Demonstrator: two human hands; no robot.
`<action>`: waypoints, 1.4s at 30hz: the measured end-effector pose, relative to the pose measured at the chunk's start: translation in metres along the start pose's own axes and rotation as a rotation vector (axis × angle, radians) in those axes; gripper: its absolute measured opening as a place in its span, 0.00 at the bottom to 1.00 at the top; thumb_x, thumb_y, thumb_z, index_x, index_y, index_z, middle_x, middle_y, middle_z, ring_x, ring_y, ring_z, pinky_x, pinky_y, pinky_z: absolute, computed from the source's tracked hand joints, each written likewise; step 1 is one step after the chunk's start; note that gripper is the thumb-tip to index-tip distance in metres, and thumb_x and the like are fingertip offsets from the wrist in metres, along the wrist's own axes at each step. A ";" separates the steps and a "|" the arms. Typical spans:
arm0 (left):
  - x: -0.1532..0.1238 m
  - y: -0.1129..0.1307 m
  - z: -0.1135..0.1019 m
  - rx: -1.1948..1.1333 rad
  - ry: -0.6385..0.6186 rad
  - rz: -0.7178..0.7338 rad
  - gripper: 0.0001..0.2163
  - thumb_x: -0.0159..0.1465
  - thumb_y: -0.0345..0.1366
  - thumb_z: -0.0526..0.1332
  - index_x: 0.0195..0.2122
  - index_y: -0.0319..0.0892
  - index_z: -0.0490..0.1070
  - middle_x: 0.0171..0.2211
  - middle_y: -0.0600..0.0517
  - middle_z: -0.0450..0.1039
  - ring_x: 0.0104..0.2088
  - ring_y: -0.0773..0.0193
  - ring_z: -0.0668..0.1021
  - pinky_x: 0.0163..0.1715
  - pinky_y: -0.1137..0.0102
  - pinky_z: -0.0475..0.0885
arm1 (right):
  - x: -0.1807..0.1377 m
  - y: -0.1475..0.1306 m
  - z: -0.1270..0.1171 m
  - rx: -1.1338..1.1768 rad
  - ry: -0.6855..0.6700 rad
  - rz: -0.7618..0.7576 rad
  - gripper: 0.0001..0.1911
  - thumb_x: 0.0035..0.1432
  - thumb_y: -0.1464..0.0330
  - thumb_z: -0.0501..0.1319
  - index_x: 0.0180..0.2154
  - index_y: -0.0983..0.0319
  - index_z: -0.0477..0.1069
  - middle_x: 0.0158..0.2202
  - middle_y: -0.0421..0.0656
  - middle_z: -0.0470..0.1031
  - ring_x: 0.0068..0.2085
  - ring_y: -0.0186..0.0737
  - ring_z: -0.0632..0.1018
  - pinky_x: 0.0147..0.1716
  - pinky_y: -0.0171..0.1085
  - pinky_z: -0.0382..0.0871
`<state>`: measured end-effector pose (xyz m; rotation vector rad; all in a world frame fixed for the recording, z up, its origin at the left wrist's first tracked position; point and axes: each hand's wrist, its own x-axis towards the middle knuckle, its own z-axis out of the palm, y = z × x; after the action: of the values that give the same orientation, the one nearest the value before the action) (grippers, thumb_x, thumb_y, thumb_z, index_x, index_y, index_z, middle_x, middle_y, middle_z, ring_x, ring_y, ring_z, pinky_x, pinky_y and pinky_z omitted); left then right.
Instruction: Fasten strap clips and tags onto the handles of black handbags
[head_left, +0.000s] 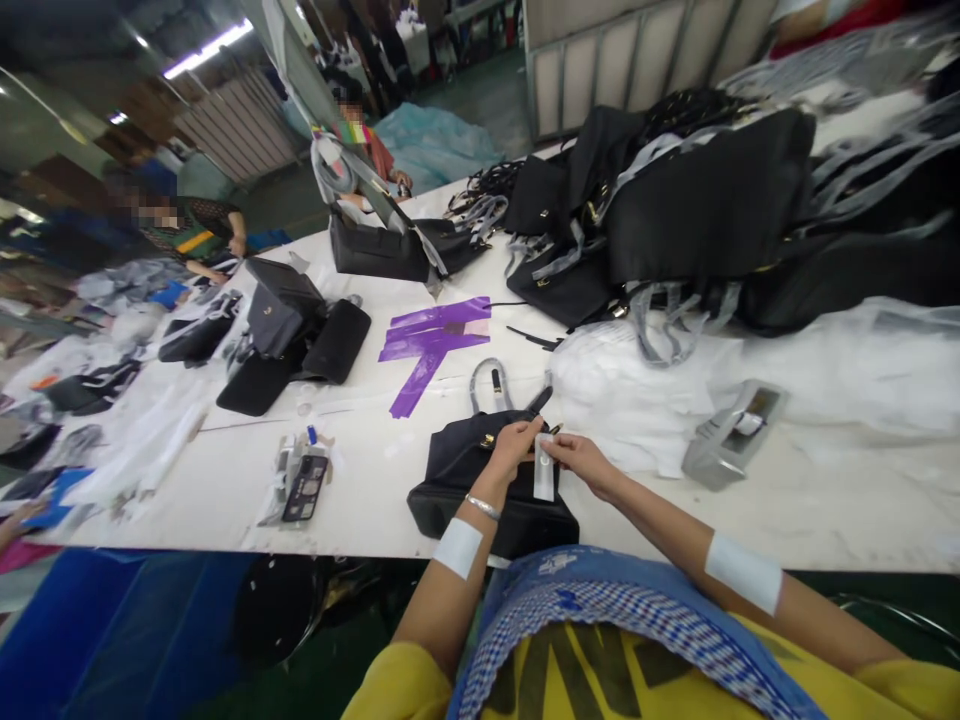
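Note:
A black handbag [465,470] with a grey-wrapped handle [487,375] lies on the white table [375,490] right in front of me. My left hand [514,447] rests on the bag's top edge, fingers curled and pinched on the upper end of a small pale strip [544,475]. My right hand [581,458] comes in from the right and pinches the same strip beside the bag. A bracelet and a white band sit on my left forearm, and a white band on the right.
A large heap of black bags [712,210] with grey straps fills the back right. White wrapping [750,400] and a grey tool [731,435] lie at right. Purple film [435,340], more bags [300,335] and small packets [300,480] lie at left. Other people sit at the far end.

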<state>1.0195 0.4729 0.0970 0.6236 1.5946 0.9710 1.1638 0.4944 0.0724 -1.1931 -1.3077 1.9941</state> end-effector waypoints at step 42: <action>-0.053 -0.028 -0.001 0.278 0.475 0.517 0.06 0.62 0.37 0.60 0.35 0.44 0.76 0.36 0.49 0.75 0.39 0.61 0.76 0.44 0.68 0.68 | 0.008 -0.005 0.026 0.405 0.105 0.299 0.13 0.45 0.61 0.72 0.28 0.63 0.77 0.22 0.40 0.74 0.24 0.29 0.73 0.25 0.28 0.69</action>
<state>1.0348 0.4148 0.1019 1.0942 2.0612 1.3604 1.1368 0.4901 0.0782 -1.3232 -0.6566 2.2279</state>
